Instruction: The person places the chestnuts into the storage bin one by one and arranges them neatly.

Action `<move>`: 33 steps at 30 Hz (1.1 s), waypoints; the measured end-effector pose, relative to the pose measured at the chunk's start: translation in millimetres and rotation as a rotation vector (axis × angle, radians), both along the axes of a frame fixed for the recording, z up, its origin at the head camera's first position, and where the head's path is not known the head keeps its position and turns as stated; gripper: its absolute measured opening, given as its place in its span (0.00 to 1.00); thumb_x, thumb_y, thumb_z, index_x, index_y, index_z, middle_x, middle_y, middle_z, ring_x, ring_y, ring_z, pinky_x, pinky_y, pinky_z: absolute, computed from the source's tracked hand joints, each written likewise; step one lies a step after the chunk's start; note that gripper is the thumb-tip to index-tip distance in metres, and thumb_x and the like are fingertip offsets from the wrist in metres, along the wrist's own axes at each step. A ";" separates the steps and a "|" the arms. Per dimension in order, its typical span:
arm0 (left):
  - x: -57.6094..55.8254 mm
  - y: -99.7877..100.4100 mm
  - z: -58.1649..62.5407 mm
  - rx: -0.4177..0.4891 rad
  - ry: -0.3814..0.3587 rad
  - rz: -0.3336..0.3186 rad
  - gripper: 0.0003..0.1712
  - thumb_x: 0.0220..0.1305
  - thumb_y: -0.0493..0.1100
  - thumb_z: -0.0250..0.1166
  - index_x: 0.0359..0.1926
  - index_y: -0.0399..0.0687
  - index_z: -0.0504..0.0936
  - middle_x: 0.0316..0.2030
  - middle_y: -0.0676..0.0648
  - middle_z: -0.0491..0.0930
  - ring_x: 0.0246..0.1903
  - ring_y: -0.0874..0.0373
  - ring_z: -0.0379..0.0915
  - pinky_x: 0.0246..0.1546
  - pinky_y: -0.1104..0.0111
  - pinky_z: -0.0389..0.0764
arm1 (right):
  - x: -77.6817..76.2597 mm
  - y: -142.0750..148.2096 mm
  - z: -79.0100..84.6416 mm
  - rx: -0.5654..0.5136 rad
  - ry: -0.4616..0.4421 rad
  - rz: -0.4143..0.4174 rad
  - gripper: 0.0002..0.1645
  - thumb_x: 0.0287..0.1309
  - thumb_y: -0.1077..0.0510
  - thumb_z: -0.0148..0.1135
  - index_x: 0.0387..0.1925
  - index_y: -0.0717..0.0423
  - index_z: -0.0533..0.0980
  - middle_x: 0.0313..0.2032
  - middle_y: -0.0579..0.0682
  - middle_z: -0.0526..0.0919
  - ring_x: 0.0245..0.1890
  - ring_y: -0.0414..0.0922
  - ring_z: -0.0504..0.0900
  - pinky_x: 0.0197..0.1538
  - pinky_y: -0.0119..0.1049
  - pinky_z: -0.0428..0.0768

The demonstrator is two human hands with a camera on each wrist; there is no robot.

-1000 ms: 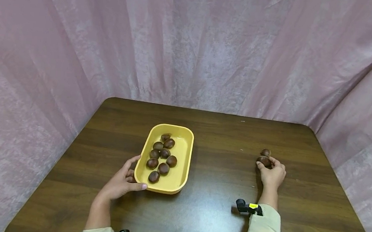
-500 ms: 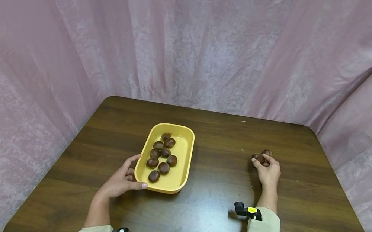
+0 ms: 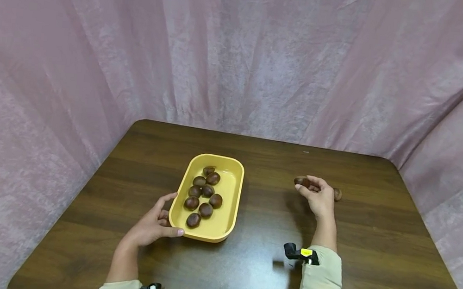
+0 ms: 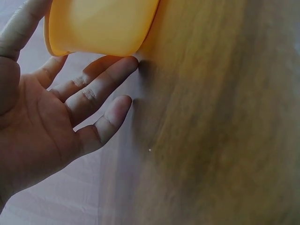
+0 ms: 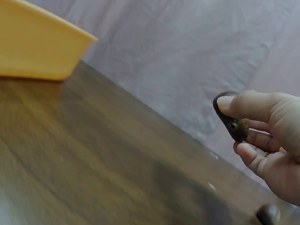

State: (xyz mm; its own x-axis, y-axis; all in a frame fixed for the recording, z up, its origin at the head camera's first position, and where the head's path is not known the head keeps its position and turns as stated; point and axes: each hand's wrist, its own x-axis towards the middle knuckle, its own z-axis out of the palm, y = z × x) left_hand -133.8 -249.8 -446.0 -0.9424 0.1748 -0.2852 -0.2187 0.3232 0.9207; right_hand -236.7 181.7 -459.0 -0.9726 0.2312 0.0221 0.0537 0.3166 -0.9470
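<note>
A yellow plastic tray (image 3: 231,209) stands left of centre on the table, with several brown chestnuts (image 3: 206,210) inside. My left hand (image 3: 149,229) holds its near left corner, thumb at the front rim and index finger at the left side. The left wrist view shows the other fingers beside and below the tray wall (image 4: 103,28). My right hand (image 3: 320,199) pinches a chestnut (image 5: 228,119) between thumb and fingers, raised above the table. Behind that hand, another chestnut (image 3: 337,194) lies on the tabletop, partly hidden in the head view.
The brown wooden table (image 3: 266,222) ends at a far edge with rounded corners. Pink curtains (image 3: 264,64) hang behind it and at both sides. Small pale specks lie on the wood. Each sleeve carries a black wrist mount (image 3: 300,253).
My right hand has lifted the chestnut off the table and moved left with it, leaving the other chestnut behind. The left hand and tray have stayed in place.
</note>
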 end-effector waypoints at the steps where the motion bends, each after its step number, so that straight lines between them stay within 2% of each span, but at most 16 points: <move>1: -0.2 0.2 -0.3 0.006 -0.002 0.000 0.58 0.42 0.41 0.78 0.69 0.63 0.50 0.43 0.35 0.72 0.39 0.49 0.76 0.37 0.60 0.74 | -2.3 -2.7 1.7 0.004 -0.004 0.020 0.30 0.50 0.59 0.70 0.54 0.64 0.72 0.44 0.59 0.74 0.41 0.45 0.70 0.38 0.29 0.70; 11: 0.3 -2.3 -2.2 0.045 -0.006 -0.034 0.58 0.44 0.40 0.76 0.70 0.62 0.48 0.44 0.33 0.71 0.39 0.48 0.76 0.36 0.60 0.74 | -22.8 -46.6 16.8 -0.001 0.015 0.197 0.27 0.47 0.61 0.72 0.48 0.67 0.73 0.41 0.59 0.76 0.37 0.47 0.72 0.37 0.33 0.71; 20: 1.1 -0.8 -2.7 0.046 0.008 -0.043 0.58 0.45 0.40 0.76 0.70 0.61 0.47 0.45 0.33 0.71 0.40 0.48 0.76 0.38 0.60 0.74 | -33.4 -84.8 26.3 -0.025 0.024 0.337 0.28 0.48 0.60 0.71 0.51 0.63 0.73 0.44 0.59 0.76 0.42 0.52 0.72 0.44 0.41 0.71; 28: -0.8 0.7 -3.5 0.055 0.011 -0.052 0.58 0.45 0.40 0.76 0.70 0.63 0.47 0.45 0.33 0.71 0.41 0.47 0.76 0.39 0.59 0.74 | -41.1 -107.4 38.6 0.018 0.033 0.429 0.24 0.47 0.63 0.72 0.47 0.64 0.75 0.39 0.57 0.77 0.38 0.50 0.73 0.41 0.40 0.72; 33: -0.4 1.0 -4.1 0.049 0.001 -0.051 0.58 0.45 0.41 0.76 0.70 0.63 0.48 0.45 0.33 0.72 0.40 0.47 0.76 0.37 0.60 0.74 | -45.4 -121.4 45.4 0.048 0.021 0.519 0.24 0.46 0.62 0.72 0.47 0.63 0.75 0.37 0.56 0.77 0.37 0.50 0.73 0.39 0.39 0.73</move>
State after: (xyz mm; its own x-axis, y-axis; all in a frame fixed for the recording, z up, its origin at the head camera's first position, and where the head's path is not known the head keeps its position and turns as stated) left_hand -134.2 -248.8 -450.1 -0.9324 0.2360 -0.2739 -0.2019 0.2886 0.9359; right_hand -282.1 60.2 -413.6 -0.9581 -0.2834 0.0417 -0.1408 0.3393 -0.9301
